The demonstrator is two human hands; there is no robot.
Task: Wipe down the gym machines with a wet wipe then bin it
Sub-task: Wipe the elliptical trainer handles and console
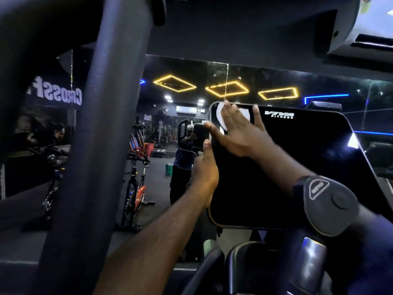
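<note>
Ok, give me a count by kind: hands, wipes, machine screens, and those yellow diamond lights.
Hands: 2, left hand, right hand
Wet wipe: 1
Machine screen: 1
Yellow diamond lights: 3
Total: 7

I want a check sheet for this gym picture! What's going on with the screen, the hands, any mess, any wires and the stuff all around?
Surface: black console screen, glossy, with a logo near its top.
Job's things: white wet wipe lies flat on the screen's top left corner; a green tub, maybe the bin, stands on the floor in the mirror.
Clutter: nothing seen.
Grippers: right hand presses the wipe with straight, spread fingers; left hand grips the screen's left edge.
Cables: nothing seen.
Surroundings: mirror wall ahead, spin bikes, yellow ceiling lights, dim room.
</note>
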